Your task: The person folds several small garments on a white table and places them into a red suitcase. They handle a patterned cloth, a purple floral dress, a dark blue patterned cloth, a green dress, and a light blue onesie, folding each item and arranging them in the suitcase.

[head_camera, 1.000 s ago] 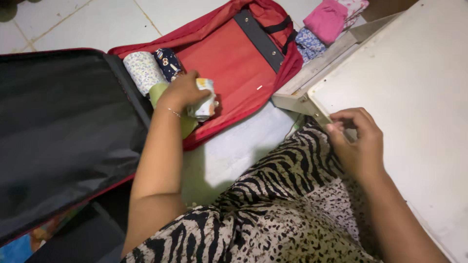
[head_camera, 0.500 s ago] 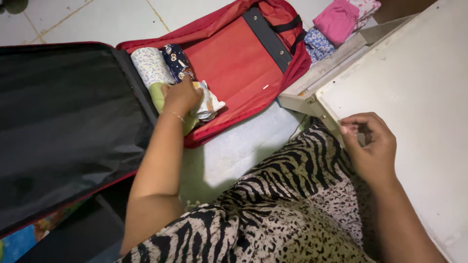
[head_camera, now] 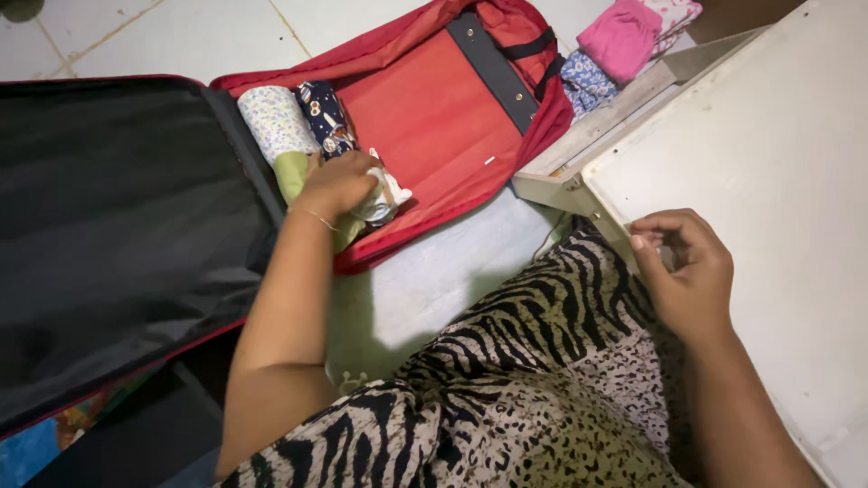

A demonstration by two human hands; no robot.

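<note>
My left hand [head_camera: 336,183] presses a rolled white patterned cloth [head_camera: 387,195] down into the open red suitcase [head_camera: 434,108], beside a green roll [head_camera: 291,173], a navy patterned roll [head_camera: 324,117] and a white floral roll [head_camera: 274,121]. My right hand [head_camera: 684,271] rests with curled fingers on the edge of a white board [head_camera: 768,181] at my right; nothing shows in its grip. My lap in zebra and leopard print fabric [head_camera: 506,380] fills the bottom of the view.
The suitcase's black-lined lid [head_camera: 117,226] lies open at the left. Folded pink and blue floral clothes [head_camera: 619,41] sit at the top right behind the board. White floor tiles [head_camera: 181,36] and a pale mat [head_camera: 443,271] surround the case.
My left hand has pushed the white patterned roll lower into the suitcase next to the green roll. My right hand stays on the board's edge.
</note>
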